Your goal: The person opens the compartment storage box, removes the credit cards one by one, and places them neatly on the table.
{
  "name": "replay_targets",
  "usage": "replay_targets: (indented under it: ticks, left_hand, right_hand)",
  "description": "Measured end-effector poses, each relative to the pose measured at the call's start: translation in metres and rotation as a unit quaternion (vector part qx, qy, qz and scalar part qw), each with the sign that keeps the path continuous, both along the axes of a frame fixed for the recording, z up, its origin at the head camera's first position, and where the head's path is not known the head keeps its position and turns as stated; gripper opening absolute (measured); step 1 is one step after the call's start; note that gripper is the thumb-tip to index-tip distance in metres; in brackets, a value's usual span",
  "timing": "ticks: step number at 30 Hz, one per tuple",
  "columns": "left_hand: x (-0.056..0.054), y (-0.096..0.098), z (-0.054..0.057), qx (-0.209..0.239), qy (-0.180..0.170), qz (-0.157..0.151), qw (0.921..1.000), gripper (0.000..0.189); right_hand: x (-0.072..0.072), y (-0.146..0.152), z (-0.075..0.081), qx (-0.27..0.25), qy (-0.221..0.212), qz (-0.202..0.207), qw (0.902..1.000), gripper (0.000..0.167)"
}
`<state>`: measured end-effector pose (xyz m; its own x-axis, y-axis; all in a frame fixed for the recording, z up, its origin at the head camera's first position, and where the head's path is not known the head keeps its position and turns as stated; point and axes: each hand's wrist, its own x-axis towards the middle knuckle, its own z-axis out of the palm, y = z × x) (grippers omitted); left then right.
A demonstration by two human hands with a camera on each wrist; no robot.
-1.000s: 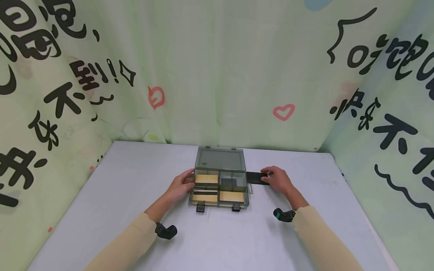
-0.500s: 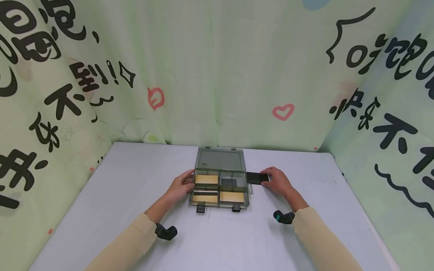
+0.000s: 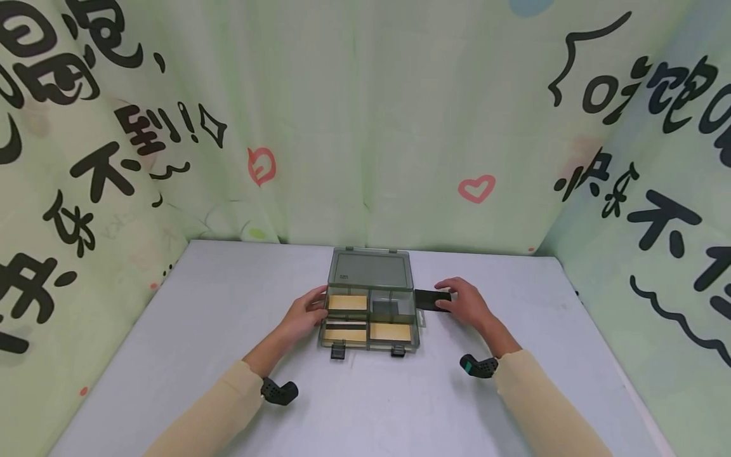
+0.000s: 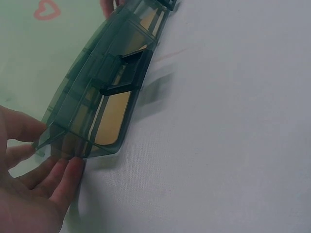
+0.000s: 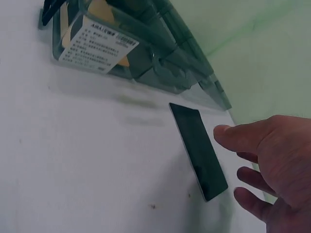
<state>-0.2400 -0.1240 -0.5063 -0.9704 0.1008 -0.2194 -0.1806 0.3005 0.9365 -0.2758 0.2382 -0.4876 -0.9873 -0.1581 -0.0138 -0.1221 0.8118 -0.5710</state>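
A translucent grey-green plastic compartment box (image 3: 368, 332) stands on the table, its lid (image 3: 371, 268) raised at the back. Tan pieces (image 3: 348, 303) show in three compartments; a dark strip lies along one, at front left. My left hand (image 3: 301, 315) holds the left end of the box, thumb and fingers against its corners in the left wrist view. Flat beside the box's right side lies a black rectangular card (image 5: 199, 150). My right hand (image 3: 465, 301) hovers at the card's outer end, thumb and fingers spread and apart from it in the right wrist view.
Two dark latches (image 3: 338, 351) hang from the box's front edge. A white printed label (image 5: 97, 46) is on its right side. White cloth covers the table (image 3: 365, 406). A pale green curtain (image 3: 365, 127) with black writing surrounds it.
My right fingers have come off the black card's outer end and spread. The card stays beside the box. My left hand and the box have hardly moved.
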Motion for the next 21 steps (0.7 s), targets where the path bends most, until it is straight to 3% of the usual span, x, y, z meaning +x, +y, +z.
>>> replay_targets:
  ticks: [12, 21]
  left_hand:
    - [0.002, 0.0, 0.001, -0.002, 0.0, 0.002, 1.0, 0.058]
    - [0.001, 0.001, 0.0, -0.001, 0.002, -0.002, 1.0, 0.058]
  right_hand:
    - [0.015, -0.032, 0.024, -0.082, -0.009, 0.041, 0.9958, 0.036]
    - [0.034, -0.049, 0.031, -0.095, -0.001, 0.091, 0.9913, 0.034]
